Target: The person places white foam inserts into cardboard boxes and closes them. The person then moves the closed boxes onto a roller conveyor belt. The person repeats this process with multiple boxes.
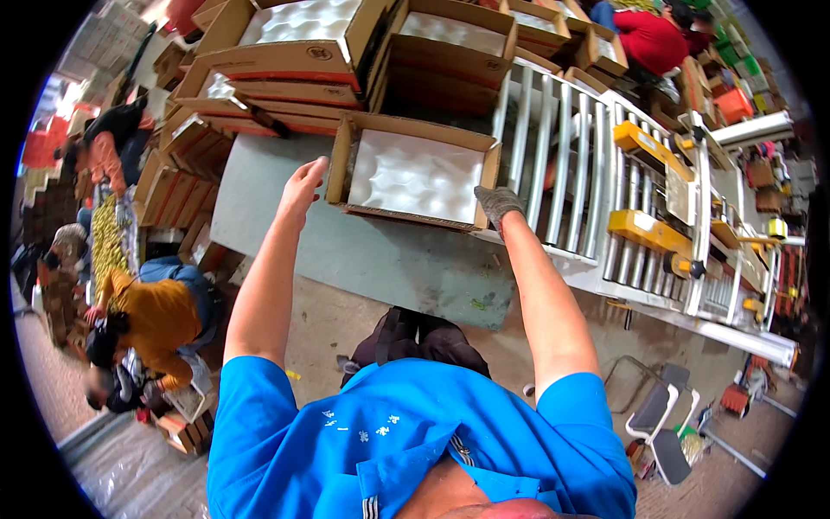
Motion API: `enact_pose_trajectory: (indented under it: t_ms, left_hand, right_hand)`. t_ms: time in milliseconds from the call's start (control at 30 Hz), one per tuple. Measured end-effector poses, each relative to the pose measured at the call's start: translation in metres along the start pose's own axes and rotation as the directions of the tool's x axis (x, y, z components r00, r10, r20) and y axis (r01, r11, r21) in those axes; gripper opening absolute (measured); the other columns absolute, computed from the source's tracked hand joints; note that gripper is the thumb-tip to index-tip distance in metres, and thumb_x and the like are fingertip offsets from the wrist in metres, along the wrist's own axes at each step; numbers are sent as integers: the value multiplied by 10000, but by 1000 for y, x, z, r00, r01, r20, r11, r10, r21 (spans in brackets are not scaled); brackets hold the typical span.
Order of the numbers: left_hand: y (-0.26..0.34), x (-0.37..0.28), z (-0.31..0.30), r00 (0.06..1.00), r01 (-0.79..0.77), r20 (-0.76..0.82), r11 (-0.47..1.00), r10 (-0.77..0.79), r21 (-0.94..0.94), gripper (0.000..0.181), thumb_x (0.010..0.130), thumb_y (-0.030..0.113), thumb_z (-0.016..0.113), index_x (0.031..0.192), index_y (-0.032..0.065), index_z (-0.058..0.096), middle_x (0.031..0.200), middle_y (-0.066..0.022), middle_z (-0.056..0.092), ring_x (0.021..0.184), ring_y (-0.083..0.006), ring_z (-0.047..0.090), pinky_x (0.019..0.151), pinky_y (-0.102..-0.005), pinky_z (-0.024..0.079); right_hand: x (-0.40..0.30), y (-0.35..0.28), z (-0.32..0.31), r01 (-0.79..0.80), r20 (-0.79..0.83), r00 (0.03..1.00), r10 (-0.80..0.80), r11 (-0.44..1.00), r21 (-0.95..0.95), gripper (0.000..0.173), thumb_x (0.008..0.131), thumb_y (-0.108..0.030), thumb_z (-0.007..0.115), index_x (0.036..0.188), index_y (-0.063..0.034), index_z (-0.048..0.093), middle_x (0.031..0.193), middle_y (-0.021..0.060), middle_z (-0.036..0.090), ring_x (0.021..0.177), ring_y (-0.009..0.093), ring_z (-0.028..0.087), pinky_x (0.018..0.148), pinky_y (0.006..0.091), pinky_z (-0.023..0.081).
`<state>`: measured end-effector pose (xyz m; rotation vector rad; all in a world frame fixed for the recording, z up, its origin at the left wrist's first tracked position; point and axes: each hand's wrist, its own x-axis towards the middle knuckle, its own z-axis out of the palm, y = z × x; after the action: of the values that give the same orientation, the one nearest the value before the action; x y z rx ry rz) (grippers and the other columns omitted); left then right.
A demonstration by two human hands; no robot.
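Note:
An open cardboard box [415, 224] lies on the grey table in front of me, near the roller conveyor. Inside it, a white dimpled foam sheet [418, 175] covers the contents. My left hand [307, 188] is bare and held just left of the box, fingers together and slightly curled, with a small gap to the box wall. My right hand [499, 204] wears a grey glove and touches the box's right near corner, thumb at the rim; its other fingers are partly hidden.
Stacked open boxes [285, 61] with white foam stand behind the grey table [279, 175]. A metal roller conveyor [561, 168] with yellow-fitted machinery [652, 233] runs right. Folding chair [671, 422] at lower right. Co-workers [162, 318] work at left; another person [655, 39] is at back right.

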<state>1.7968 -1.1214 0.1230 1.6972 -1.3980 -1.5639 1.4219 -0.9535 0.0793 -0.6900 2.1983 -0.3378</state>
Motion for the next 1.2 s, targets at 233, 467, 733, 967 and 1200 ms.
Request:
enact_pose_trajectory:
  t_ms: [233,467,733,967,1200]
  left_hand:
    - [21,23,18,977,-198,88,682,192,704,351,871,270,575,1037,-18,689,985,-291,670,971,-463,628,836,-463,507]
    - [109,-24,5,923,-356,181,580,338,733,286,866,199,522,865,-63,636,870,-316,620,855,-485,615,762,-478,495]
    - [218,-74,85,853,-495,250,559,457,665,284,865,199,538,826,-76,595,808,-311,588,760,-472,580,721,-472,481]
    - [195,-29,294,761,-608,335,429,556,668,281,873,202,519,863,-23,686,892,-278,663,881,-470,629,794,-510,510]
    - [161,-29,456,826,-550,356,484,437,681,434,931,177,531,1294,-57,497,1203,-255,624,1107,-438,592,898,-487,505]
  right_hand:
    - [-31,-53,-19,25,24,1000,-17,936,-351,546,872,-494,532,1119,-38,705,1183,222,666,1127,381,633,973,444,497]
    - [-74,-75,-92,146,35,989,-144,909,-389,463,878,-411,530,1007,-11,725,1109,222,686,1010,396,670,911,441,525]
    - [-41,6,-224,420,86,821,-564,495,-761,409,989,-423,458,1078,-104,698,967,218,699,887,375,692,820,448,549]
    - [48,133,-322,38,-267,924,-275,759,-650,461,982,-397,449,1154,-46,693,1199,204,669,1102,339,657,936,485,514]
    - [72,174,-351,10,-294,951,-100,956,-294,558,907,-350,511,1368,-36,519,1319,244,586,1215,371,585,1026,442,463]
